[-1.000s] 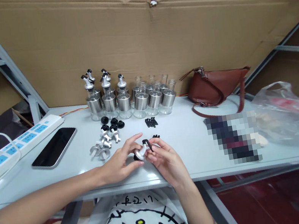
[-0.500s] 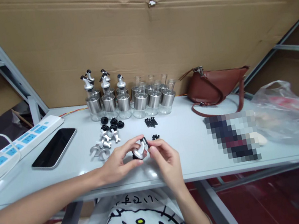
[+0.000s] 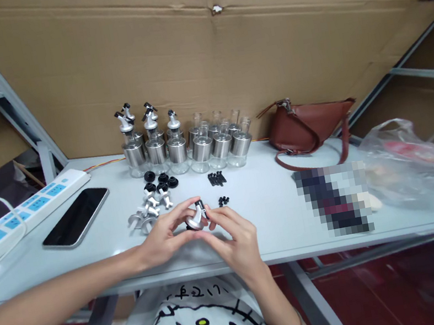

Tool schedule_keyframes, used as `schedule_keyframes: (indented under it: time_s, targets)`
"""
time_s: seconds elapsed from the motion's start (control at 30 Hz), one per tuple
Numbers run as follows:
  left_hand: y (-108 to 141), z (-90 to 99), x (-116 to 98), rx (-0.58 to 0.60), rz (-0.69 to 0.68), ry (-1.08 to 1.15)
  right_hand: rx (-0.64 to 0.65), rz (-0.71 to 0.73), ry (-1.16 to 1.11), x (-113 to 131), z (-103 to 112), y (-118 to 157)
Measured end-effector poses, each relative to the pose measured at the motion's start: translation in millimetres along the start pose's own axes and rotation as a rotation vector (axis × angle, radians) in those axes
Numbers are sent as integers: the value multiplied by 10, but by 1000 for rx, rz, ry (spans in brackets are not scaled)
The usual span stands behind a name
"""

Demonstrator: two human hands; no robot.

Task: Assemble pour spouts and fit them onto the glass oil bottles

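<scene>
Near the table's front, both my hands hold one bottle pourer (image 3: 196,221), a silver spout with a black flip cap on top and black at its base. My left hand (image 3: 166,235) grips it from the left, fingers behind and thumb in front. From the other side my right hand (image 3: 236,237) closes on it, fingers at the cap's hanging end and thumb at the base. Silver spout parts (image 3: 151,202) lie loose beyond my left hand, with black stoppers (image 3: 163,181) behind them. Small black levers (image 3: 216,178) and tiny black pieces (image 3: 224,201) lie beyond my right hand.
Glass bottles with steel bands (image 3: 178,150) stand along the back, several on the left topped with pourers. A phone (image 3: 76,216) and power strip (image 3: 32,209) lie left. Right are a brown bag (image 3: 307,127), a pixelated patch (image 3: 333,201) and a plastic bag (image 3: 414,161).
My right thumb has moved down from the cap's end to the pourer's base, while the right fingers now reach the cap. The view has shifted slightly.
</scene>
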State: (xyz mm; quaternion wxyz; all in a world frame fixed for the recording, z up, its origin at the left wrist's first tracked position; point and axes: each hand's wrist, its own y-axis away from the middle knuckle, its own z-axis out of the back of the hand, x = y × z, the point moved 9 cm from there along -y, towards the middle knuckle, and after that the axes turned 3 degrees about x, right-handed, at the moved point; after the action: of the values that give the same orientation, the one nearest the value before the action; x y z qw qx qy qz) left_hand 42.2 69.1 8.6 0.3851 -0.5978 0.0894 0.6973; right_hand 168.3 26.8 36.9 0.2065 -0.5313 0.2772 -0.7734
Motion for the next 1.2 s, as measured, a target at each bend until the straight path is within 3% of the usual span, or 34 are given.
schedule_keyframes:
  time_s: [0.23,0.4,0.53,0.63,0.7,0.77,0.83,0.9,0.93,0.97,1.07,1.2]
  targets:
    - [-25,53,-151,-27,-99,-437,-89,-15,-28,-14,3,38]
    - [-71,-98,-369,103,-254,-634,-113,-132,-132,-204,-23,116]
    - [-156,-127,-480,186,-305,-768,-250,-96,-176,-235,59,177]
    - [-309,36,-756,159,-490,-742,-359,-65,-216,-231,127,203]
    - [-558,353,-974,11,-531,-702,-392,-70,-251,-241,146,207]
    - [-932,788,-1133,-219,-423,-755,-394,-53,-258,-221,159,204]
    - [-1368,1160,-1179,-362,-184,-915,-366,-39,-215,-188,162,195]
    - [-1799,1361,-1076,-301,117,-1144,-319,-59,-152,-177,148,181]
    - [-1967,1430,-939,-209,315,-1248,-292,-78,-129,-180,134,172]
    - [-2105,1461,-864,-157,403,-1262,-267,-94,-117,-182,119,161]
    - [-2359,1470,-606,-36,601,-1253,-222,-104,-110,-162,87,129]
    - [-2454,1453,-318,47,759,-1218,-183,-89,-97,-132,56,101]
